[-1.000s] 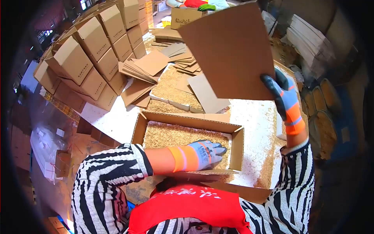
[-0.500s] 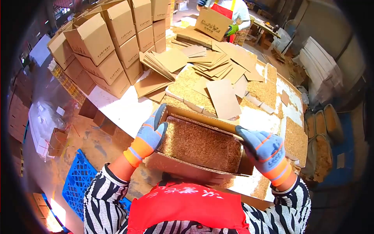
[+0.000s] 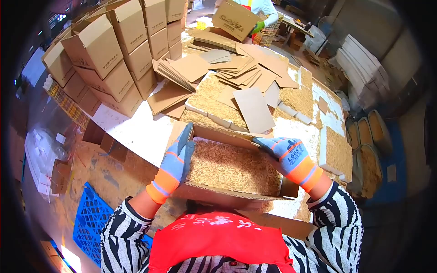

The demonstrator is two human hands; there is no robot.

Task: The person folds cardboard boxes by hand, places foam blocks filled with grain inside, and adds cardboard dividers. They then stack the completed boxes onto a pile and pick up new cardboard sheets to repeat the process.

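An open cardboard box [image 3: 214,194] with a layer of yellow-brown shredded straw-like filling [image 3: 232,168] inside is right in front of me. My left hand [image 3: 178,159], in a blue and orange glove, grips its left end, with the thumb at the inner side. My right hand [image 3: 289,157], gloved the same way, is closed on the far rim near the right corner. Beyond the box, a pale cardboard sheet [image 3: 254,110] leans over white-edged trays of the same filling [image 3: 209,98].
Stacked closed boxes [image 3: 98,50] stand at the left. Flat cardboard pieces [image 3: 182,73] lie spread across the white table [image 3: 132,132]. Across it a co-worker [image 3: 261,9] in green gloves holds a box [image 3: 234,20]. A blue plastic pallet [image 3: 91,220] lies at lower left.
My right hand has moved left along the box's far rim. The filling looks brighter and flatter. The whole view has shifted slightly, and the co-worker's box has tilted.
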